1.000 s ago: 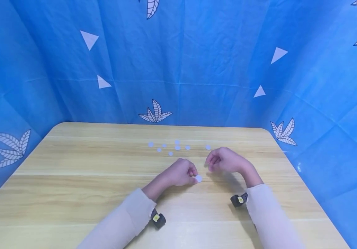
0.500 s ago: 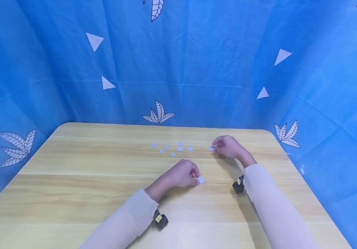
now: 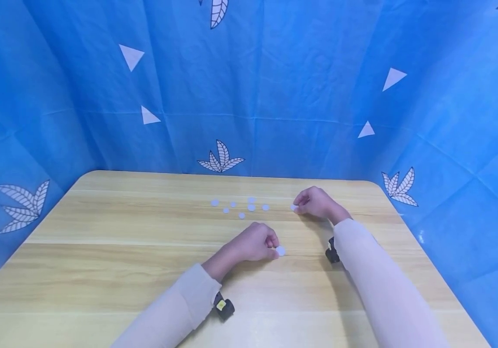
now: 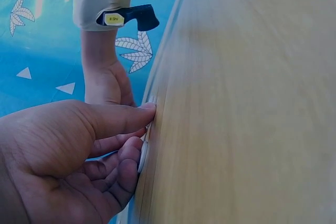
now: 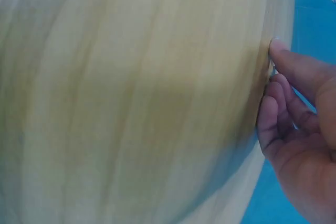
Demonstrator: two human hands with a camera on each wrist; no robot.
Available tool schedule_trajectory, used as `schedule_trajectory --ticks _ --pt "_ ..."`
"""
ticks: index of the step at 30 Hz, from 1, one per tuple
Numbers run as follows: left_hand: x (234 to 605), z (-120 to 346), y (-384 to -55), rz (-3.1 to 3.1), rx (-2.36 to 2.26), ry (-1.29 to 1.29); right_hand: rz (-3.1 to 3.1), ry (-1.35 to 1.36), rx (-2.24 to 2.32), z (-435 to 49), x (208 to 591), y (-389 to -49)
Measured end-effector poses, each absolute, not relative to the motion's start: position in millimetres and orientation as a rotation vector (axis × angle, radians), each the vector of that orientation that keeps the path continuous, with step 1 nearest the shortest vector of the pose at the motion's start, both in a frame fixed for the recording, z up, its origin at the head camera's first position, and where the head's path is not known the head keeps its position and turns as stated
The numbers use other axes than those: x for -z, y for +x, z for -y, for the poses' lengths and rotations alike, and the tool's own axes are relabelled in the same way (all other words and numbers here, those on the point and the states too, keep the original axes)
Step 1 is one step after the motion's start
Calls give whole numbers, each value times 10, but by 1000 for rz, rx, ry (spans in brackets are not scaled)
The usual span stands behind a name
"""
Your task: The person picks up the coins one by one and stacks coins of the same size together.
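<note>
My left hand [image 3: 255,243] rests low over the middle of the wooden table and pinches the edge of a flat white disc [image 3: 280,251] between thumb and fingers. In the left wrist view the thumb [image 4: 126,118] and curled fingers come right down to the tabletop. Farther back and to the right, my right hand [image 3: 317,203] pinches at a second white disc [image 3: 293,208], part of which is hidden by the fingers. From the right wrist, the thumb [image 5: 294,66] and bent fingers are seen close together at the table surface, the disc mostly out of sight.
Several more white discs of differing sizes, such as a larger one [image 3: 251,208] and a small one [image 3: 225,210], lie scattered toward the back of the table [image 3: 122,270]. Blue patterned cloth [image 3: 214,82] hangs behind it and at both sides.
My right hand has moved back, away from beside the left hand, and its fingers have come onto the far right disc. The left hand keeps its disc in the same spot.
</note>
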State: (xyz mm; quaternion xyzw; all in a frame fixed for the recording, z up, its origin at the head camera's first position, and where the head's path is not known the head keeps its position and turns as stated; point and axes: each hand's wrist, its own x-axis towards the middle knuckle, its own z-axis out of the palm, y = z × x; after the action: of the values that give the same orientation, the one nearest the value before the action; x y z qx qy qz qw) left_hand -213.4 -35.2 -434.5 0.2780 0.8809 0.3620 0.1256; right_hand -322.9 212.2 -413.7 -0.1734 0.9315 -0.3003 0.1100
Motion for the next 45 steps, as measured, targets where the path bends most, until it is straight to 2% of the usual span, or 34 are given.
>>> schedule_trajectory --ticks 12,18,25,45 --pt "4299 371 -2135 -2571 -1050 800 -2647 -515 921 -2050 4131 -3314" --pt "4298 373 -2139 -2576 -1052 801 -2627 -562 1035 -2054 4154 -3290" --pt "4319 362 -2142 -2574 -1051 802 -2601 -498 1127 -2146 4174 -3223" --pt "4319 343 -2116 -2579 -1031 799 -2245 -529 1329 -2145 4119 -2615"
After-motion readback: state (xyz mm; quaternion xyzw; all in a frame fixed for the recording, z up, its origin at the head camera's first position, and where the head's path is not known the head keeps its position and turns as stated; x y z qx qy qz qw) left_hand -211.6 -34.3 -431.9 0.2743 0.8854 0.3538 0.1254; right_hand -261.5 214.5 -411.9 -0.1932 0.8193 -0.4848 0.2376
